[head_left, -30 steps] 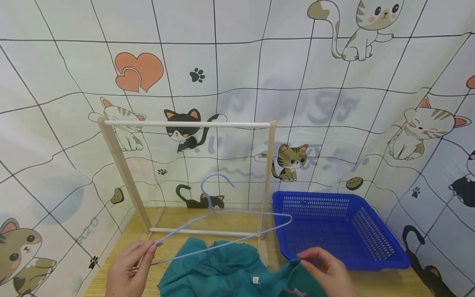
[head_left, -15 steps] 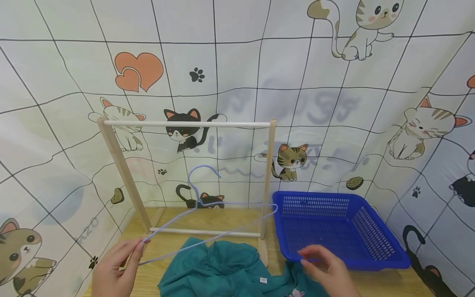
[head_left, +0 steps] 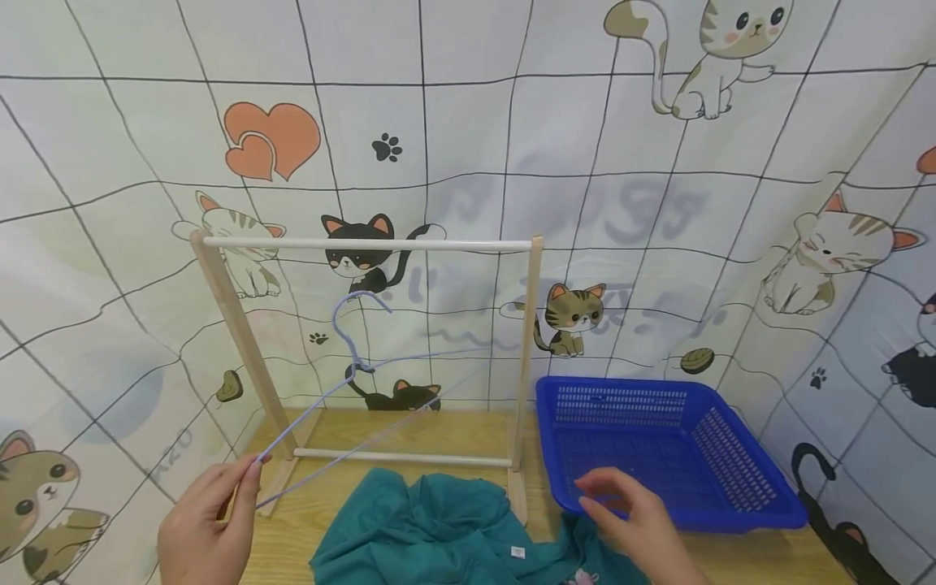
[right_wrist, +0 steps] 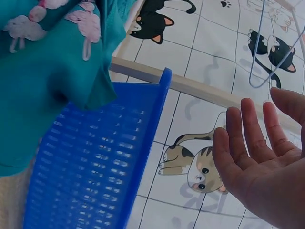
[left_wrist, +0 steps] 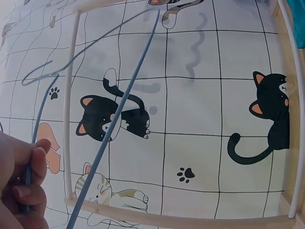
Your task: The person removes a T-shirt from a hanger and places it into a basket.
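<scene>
A light blue wire clothes hanger (head_left: 316, 404) is pinched at its left end by my left hand (head_left: 208, 520), its hook pointing up in front of the rack. In the left wrist view the fingers curl round the hanger's wire (left_wrist: 114, 121). My right hand (head_left: 632, 520) holds nothing; its fingers are relaxed and spread in the right wrist view, over the front edge of the blue basket. Below and between the hands lies a crumpled teal garment (head_left: 431, 520) with a small white label. Pink and white figures show on the garment (right_wrist: 52, 90) in the right wrist view.
A wooden rack with a white top rail (head_left: 439, 244) stands at the back of the wood-grain table (head_left: 274, 552). To its right sits a blue plastic basket (head_left: 629, 463) with slotted sides. A cat-patterned sheet (head_left: 468, 122) closes off the back and sides.
My left hand has carried the hanger left and raised it toward the rack. The right hand has let go of the teal garment, which has dropped slightly at its right end.
</scene>
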Tool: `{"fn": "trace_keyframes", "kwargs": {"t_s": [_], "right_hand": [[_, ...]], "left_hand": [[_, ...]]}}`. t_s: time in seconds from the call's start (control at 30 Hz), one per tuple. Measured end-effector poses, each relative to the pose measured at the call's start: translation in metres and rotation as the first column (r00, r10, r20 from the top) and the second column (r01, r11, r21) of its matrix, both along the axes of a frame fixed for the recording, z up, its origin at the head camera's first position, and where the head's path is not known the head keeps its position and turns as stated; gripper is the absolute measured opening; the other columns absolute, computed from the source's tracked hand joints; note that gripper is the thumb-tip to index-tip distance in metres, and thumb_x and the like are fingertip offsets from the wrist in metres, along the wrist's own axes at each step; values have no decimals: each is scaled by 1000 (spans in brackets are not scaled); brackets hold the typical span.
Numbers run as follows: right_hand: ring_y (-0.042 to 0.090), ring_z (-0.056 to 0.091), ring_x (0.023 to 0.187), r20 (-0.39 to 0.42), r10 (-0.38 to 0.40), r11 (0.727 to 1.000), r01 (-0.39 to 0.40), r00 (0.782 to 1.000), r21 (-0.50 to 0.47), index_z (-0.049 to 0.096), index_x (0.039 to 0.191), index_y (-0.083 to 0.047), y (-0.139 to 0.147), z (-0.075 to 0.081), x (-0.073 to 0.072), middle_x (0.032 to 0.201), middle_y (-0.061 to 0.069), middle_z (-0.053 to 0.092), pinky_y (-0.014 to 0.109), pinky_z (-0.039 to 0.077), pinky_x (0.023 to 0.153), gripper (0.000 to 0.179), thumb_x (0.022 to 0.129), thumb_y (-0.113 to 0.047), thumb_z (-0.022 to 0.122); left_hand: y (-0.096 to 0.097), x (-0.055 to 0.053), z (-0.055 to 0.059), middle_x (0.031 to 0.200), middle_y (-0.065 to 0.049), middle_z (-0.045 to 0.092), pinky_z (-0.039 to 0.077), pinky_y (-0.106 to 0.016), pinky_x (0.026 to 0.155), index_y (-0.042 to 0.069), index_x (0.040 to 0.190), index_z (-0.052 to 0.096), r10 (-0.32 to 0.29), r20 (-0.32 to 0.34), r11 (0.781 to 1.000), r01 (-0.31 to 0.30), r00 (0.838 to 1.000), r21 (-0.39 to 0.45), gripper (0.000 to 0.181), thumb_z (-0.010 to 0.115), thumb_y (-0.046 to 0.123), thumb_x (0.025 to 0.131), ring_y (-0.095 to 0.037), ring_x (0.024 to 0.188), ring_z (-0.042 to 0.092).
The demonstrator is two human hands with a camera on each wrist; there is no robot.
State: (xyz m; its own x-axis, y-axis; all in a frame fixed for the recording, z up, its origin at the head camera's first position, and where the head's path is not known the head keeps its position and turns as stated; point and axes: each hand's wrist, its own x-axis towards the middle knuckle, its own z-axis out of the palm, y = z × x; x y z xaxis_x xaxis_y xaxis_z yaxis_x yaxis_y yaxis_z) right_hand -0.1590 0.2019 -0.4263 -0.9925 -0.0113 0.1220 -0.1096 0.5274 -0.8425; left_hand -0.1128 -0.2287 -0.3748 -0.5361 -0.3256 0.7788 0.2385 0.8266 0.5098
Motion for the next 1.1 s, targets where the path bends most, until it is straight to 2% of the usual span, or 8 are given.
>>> {"fn": "trace_keyframes", "kwargs": {"t_s": [0.13,0.27,0.43,0.6,0.83,0.97,1.1], "right_hand": [[5,61,95,-47,13,1000,-13,999,8,65,102,-18,-5,5,-9,102,-5,68,26,51,84,17,86,-19,70],[13,61,102,-119,30,1000,-29,992,8,63,108,-16,-12,7,-23,107,-2,67,39,50,91,20,88,-21,67],[24,59,110,-214,66,997,-70,975,-12,57,120,-9,-22,12,-44,119,6,62,49,46,95,33,91,-23,64],[31,52,119,-206,72,992,-91,976,-83,46,131,-7,-35,23,-64,131,13,52,51,42,100,42,95,-24,59],[34,48,122,-267,28,977,-83,963,-199,37,139,-1,-43,37,-101,135,20,46,51,41,99,45,100,-21,48],[35,41,128,-279,40,956,-118,959,-267,33,143,-3,-48,38,-120,141,20,40,51,36,104,46,101,-18,44],[33,33,134,-258,68,938,-150,964,-312,29,146,-8,-56,39,-131,146,16,35,51,30,109,47,103,-25,39]], "left_hand": [[5,-4,5,65,16,49,25,-12,51,7,91,76,29,9,1000,-29,1000,-6,10,71,6,82,9,58,29],[10,-7,11,62,10,46,22,-14,50,7,92,76,60,22,998,-60,998,-22,11,71,8,83,8,58,26],[18,-14,18,66,5,55,26,-13,50,9,95,76,65,52,998,-64,997,-19,12,71,10,84,7,60,31],[26,-20,25,80,0,69,34,-10,52,8,96,76,54,74,998,-53,996,-19,13,69,11,85,7,64,41],[34,-25,27,77,3,66,31,-13,51,10,98,75,40,110,999,-38,993,-27,14,68,13,87,-2,60,40],[37,-26,27,77,3,66,30,-12,51,11,97,76,33,130,999,-29,991,-33,13,67,14,88,-4,59,42],[41,-29,26,78,4,67,31,-11,52,13,97,76,16,118,1000,-13,993,-29,12,68,13,87,-4,61,43]]}}
